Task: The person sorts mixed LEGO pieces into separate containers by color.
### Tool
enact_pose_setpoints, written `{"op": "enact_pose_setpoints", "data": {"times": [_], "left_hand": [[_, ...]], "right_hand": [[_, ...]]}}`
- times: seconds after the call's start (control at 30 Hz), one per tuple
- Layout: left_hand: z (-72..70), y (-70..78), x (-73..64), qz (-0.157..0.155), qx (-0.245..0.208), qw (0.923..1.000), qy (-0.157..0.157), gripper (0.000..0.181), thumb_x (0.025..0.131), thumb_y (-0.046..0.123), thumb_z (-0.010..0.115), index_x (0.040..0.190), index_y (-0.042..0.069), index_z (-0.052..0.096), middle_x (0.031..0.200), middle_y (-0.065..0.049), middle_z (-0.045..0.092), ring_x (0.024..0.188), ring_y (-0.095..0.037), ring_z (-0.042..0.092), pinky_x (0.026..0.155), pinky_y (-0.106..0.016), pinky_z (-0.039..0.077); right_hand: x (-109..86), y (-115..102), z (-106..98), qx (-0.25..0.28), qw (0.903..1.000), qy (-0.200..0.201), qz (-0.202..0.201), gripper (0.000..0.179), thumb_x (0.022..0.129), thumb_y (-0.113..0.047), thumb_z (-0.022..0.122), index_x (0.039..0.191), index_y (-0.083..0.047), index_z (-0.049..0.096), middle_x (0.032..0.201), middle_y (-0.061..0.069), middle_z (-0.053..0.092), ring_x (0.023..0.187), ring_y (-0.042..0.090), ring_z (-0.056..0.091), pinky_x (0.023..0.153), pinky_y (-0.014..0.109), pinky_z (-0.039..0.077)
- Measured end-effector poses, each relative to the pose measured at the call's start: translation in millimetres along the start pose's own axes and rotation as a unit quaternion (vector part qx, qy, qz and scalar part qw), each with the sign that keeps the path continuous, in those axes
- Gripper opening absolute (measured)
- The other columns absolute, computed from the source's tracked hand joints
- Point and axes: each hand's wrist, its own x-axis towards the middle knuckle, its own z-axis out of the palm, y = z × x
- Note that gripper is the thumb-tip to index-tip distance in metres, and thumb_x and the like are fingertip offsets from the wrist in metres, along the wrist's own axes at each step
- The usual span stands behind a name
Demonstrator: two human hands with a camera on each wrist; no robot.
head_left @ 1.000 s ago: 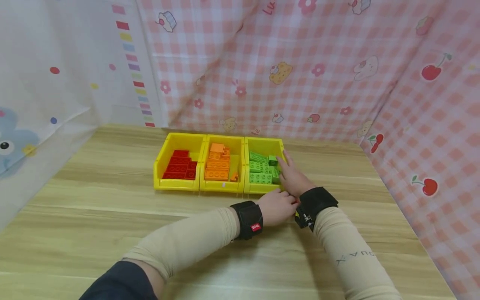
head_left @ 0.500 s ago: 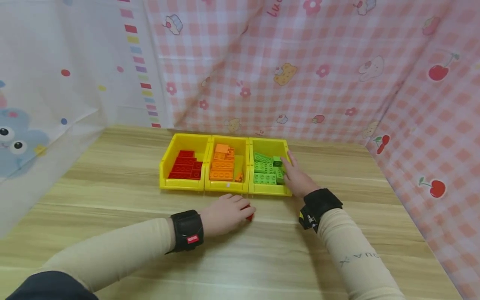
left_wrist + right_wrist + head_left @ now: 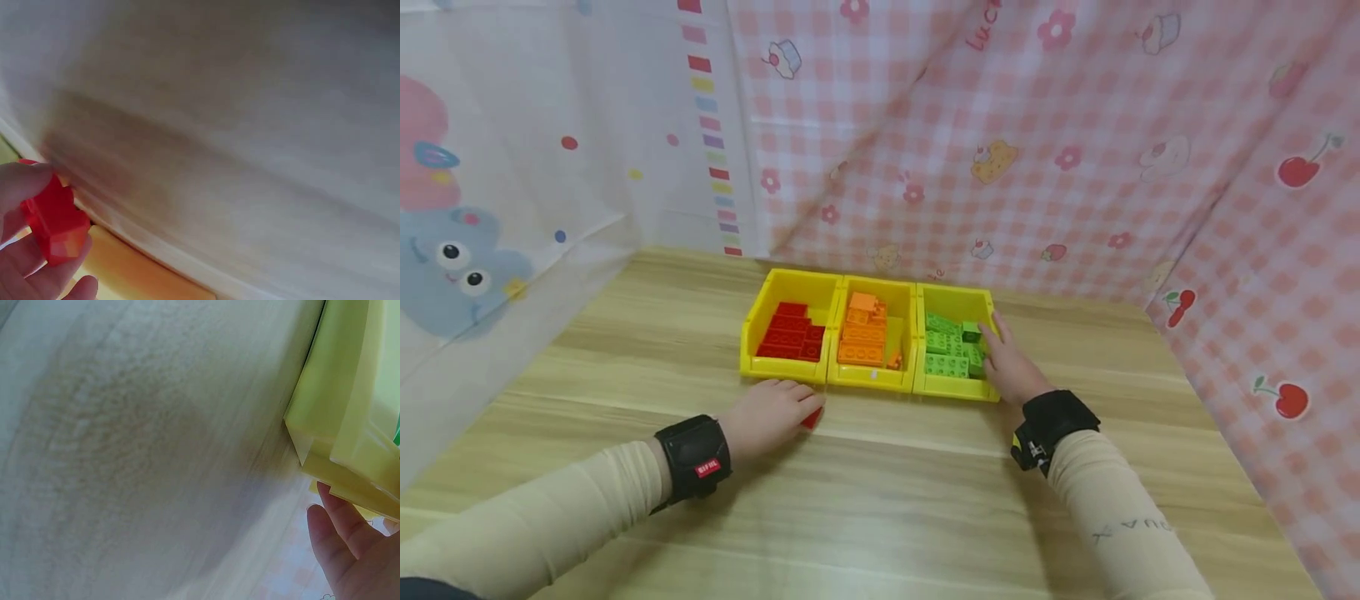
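My left hand (image 3: 767, 419) pinches a red toy building brick (image 3: 812, 417) between thumb and fingers, just in front of the left yellow bin (image 3: 767, 369). In the left wrist view the same brick (image 3: 56, 222) shows studs. My right hand (image 3: 1017, 371) rests at the side wall of the right yellow bin (image 3: 955, 387), its fingers fairly straight. In the right wrist view, fingers (image 3: 340, 519) touch that bin's edge from outside. Red bricks (image 3: 786, 333) lie in the left bin, and green bricks (image 3: 947, 364) in the right one.
Between them stands the middle yellow bin (image 3: 871, 379), holding orange bricks (image 3: 861, 333). The bins form a joined row on a wood-grain table (image 3: 880, 500). Patterned cloth (image 3: 880, 125) hangs behind and at both sides.
My left hand has moved left with the red brick, away from beside the right hand to before the left bin. The right hand stays at the right bin. The head view has shifted slightly.
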Motion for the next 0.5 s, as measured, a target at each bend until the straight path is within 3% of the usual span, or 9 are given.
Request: {"op": "enact_pose_setpoints", "data": {"times": [0.1,0.27,0.4,0.5], "left_hand": [[-3.3,-2.2,4.0,-0.002,-0.016,0.9999,-0.004,0.037,0.083,0.018,0.069,0.117,0.006,0.062,0.105,-0.008,0.062,0.093,-0.022,0.06,0.082,-0.037,0.048],[-22.1,-7.2,14.7,-0.002,-0.025,0.9997,-0.006,0.042,0.082,0.011,0.071,0.122,0.005,0.059,0.11,-0.009,0.061,0.096,-0.022,0.059,0.084,-0.037,0.048],[-37.1,-19.1,22.9,0.004,-0.01,0.9995,0.028,0.043,0.078,0.017,0.075,0.116,0.003,0.062,0.101,-0.01,0.061,0.09,-0.024,0.06,0.082,-0.038,0.049],[-49.8,-30.5,27.4,-0.013,-0.012,0.9989,0.044,0.045,0.076,0.019,0.077,0.115,0.002,0.063,0.098,-0.011,0.061,0.086,-0.025,0.06,0.081,-0.038,0.049]], "right_hand": [[0.0,3,2,0.001,1.0,0.002,0.002,0.057,0.097,-0.005,0.037,0.148,0.0,0.014,0.153,0.017,-0.011,0.132,0.041,0.027,0.1,0.051,0.032],[1.0,7,2,0.006,0.9999,-0.002,0.012,0.057,0.097,-0.006,0.038,0.149,-0.002,0.013,0.154,0.014,-0.012,0.134,0.039,0.024,0.101,0.051,0.03],[0.6,6,1,0.006,0.9999,0.002,0.01,0.057,0.097,-0.006,0.038,0.149,-0.002,0.014,0.154,0.014,-0.011,0.136,0.038,0.02,0.103,0.051,0.026],[0.5,4,2,0.003,1.0,0.006,0.003,0.057,0.097,-0.006,0.039,0.148,-0.002,0.015,0.154,0.015,-0.01,0.135,0.038,0.02,0.103,0.05,0.027]]}}
